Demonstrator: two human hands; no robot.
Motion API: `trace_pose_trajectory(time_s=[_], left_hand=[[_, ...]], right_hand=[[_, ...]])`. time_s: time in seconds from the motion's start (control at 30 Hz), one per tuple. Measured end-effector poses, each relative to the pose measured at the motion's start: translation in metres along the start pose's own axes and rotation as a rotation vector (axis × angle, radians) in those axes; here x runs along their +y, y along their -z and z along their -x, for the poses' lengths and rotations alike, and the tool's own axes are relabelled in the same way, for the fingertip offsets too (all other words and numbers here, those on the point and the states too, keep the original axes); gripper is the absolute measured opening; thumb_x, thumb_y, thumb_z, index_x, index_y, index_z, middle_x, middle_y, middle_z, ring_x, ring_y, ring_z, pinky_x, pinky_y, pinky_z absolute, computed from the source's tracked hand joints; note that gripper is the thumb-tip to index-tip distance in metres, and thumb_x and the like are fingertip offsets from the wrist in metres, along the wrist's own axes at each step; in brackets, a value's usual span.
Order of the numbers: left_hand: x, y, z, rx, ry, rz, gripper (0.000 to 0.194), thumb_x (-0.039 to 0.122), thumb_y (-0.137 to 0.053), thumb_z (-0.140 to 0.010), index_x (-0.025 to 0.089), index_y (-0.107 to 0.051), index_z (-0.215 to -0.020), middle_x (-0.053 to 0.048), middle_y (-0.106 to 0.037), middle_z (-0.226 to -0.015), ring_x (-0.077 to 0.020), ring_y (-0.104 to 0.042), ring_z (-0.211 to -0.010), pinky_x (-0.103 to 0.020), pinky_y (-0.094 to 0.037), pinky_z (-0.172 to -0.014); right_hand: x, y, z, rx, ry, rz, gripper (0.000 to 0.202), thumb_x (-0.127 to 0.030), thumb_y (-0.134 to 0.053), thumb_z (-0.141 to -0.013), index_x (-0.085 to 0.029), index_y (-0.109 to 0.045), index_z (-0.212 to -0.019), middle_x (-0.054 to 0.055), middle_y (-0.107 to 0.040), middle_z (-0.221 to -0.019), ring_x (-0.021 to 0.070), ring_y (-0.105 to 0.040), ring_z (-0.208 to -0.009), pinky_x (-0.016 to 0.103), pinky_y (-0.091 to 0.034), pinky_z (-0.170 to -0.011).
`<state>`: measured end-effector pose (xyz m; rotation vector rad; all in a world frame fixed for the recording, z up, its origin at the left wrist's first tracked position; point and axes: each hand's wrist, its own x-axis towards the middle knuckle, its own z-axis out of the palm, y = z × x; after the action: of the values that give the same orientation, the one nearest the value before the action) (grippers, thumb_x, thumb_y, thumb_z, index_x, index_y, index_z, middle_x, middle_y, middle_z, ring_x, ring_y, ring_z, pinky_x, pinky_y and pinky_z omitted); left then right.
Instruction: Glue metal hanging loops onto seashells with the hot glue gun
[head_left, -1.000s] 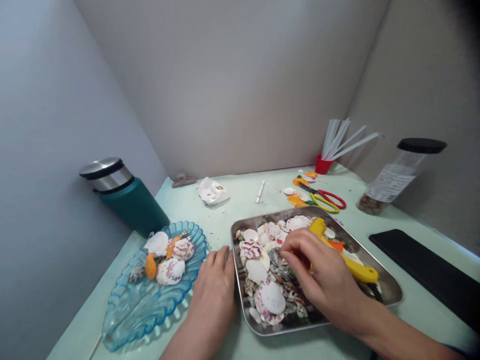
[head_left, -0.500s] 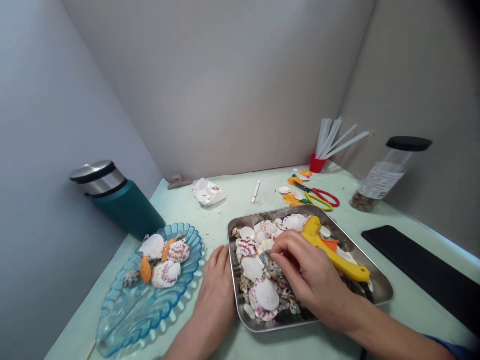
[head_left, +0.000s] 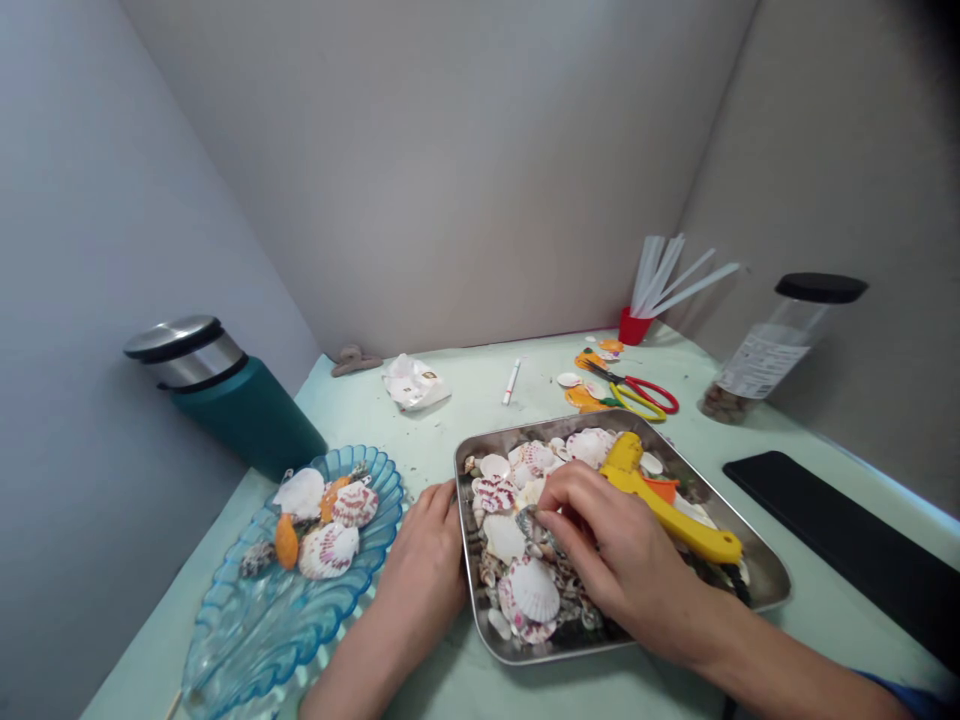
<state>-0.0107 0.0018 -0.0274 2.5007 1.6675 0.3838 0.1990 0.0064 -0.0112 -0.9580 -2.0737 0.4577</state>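
A metal tray [head_left: 487, 650] full of seashells stands in front of me. My right hand [head_left: 615, 550] is over its middle, thumb and forefinger pinched on a small grey shell [head_left: 528, 516], partly hidden by the fingers. Several scallop shells [head_left: 534, 590] and small spiral shells lie around the fingertips. Across the tray's right side rests a yellow glue gun [head_left: 675, 515] with an orange trigger and a black cord. My left hand [head_left: 426, 550] lies on the table against the tray's left wall, holding nothing, its fingers extended and partly spread.
At left, a blue leaf-shaped dish [head_left: 300, 640] holds several shells; a teal bottle [head_left: 247, 415] stands behind it. Further back are a crumpled white packet [head_left: 414, 382], a white marker [head_left: 511, 382], scissors [head_left: 637, 392] and a red cup [head_left: 634, 328] of glue sticks. A jar [head_left: 765, 360] stands right.
My right fingertips have shifted slightly left, still pinched over the shells. My left hand stays by the tray, its wrist a little further left. The view has shifted slightly.
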Motion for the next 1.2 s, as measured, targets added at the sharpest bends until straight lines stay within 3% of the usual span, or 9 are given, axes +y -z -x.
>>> trace_pose_trajectory(time_s=[0.27,0.37,0.87,1.2], left_hand=[[-0.015,-0.034,-0.002,0.120,-0.024,-0.133,0.045,0.006,-0.045,-0.084,0.005,-0.046,-0.129,-0.024,-0.052,-0.131,-0.0319,-0.043,-0.127,-0.054,-0.039,-0.102],[-0.018,-0.040,-0.002,0.154,-0.022,-0.135,0.049,0.006,-0.044,-0.085,0.007,-0.041,-0.134,-0.024,-0.048,-0.135,-0.0314,-0.041,-0.129,-0.054,-0.038,-0.103],[-0.017,-0.039,-0.004,0.226,-0.004,-0.164,0.053,0.008,-0.038,-0.088,0.015,-0.032,-0.140,-0.019,-0.050,-0.135,-0.0273,-0.047,-0.124,-0.048,-0.041,-0.099],[-0.015,-0.027,-0.003,0.186,-0.039,-0.218,0.047,0.006,-0.044,-0.085,0.013,-0.045,-0.132,-0.019,-0.052,-0.134,-0.0293,-0.048,-0.124,-0.049,-0.040,-0.100]], right_hand=[[-0.002,-0.002,0.001,-0.003,0.020,-0.013,0.014,-0.011,-0.041,-0.092,-0.020,-0.046,-0.083,0.004,-0.054,-0.082,0.0175,-0.051,-0.074,0.031,-0.042,-0.065],[-0.003,-0.002,0.001,-0.001,0.022,-0.010,0.015,-0.011,-0.041,-0.093,-0.020,-0.046,-0.082,0.004,-0.054,-0.082,0.0174,-0.051,-0.073,0.030,-0.042,-0.064],[-0.003,-0.004,0.001,-0.005,0.030,0.014,0.014,-0.011,-0.040,-0.092,-0.020,-0.046,-0.082,0.004,-0.054,-0.081,0.0172,-0.051,-0.071,0.030,-0.042,-0.062],[-0.001,-0.006,-0.002,-0.037,0.007,0.126,0.014,-0.011,-0.042,-0.091,-0.020,-0.048,-0.082,0.005,-0.056,-0.082,0.0173,-0.053,-0.071,0.029,-0.044,-0.062]])
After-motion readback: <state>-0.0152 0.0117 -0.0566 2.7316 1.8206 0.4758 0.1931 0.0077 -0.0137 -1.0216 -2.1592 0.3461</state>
